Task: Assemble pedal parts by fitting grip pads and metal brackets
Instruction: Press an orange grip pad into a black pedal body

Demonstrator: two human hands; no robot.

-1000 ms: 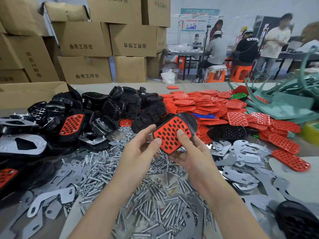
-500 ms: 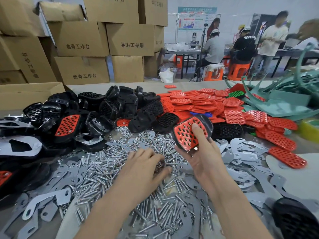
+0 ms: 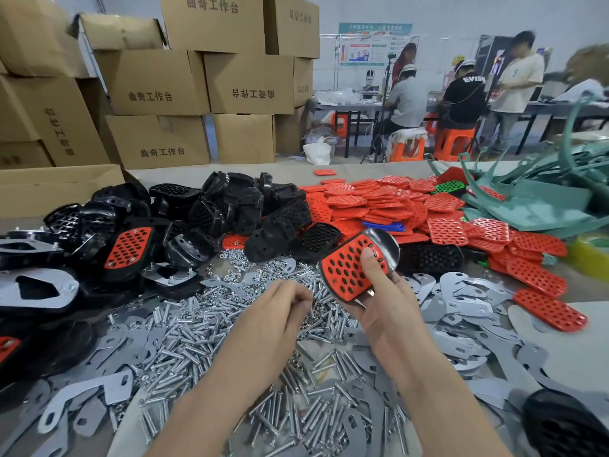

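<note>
My right hand (image 3: 382, 301) grips a black pedal (image 3: 382, 240) with a red perforated grip pad (image 3: 346, 268) fitted on its face, thumb pressed on the pad. It is held tilted above the table's middle. My left hand (image 3: 280, 311) hovers just left of it over a heap of silver bolts (image 3: 204, 331), fingers curled with the tips bunched together; what they pinch is hidden. Loose grey metal brackets (image 3: 458, 311) lie to the right, and a pile of red grip pads (image 3: 389, 202) sits behind.
Black pedal bodies (image 3: 230, 206) are heaped at the left rear, some with pads and brackets fitted (image 3: 128, 247). Teal plastic scraps (image 3: 543, 199) lie at the far right. Cardboard boxes (image 3: 158, 80) stack up behind. Several people sit and stand at a rear table (image 3: 408, 97).
My left hand let go of the pedal and dropped onto the bolt heap, fingers bunching. My right hand carried the pedal alone, down and slightly right, and tilted it more upright.
</note>
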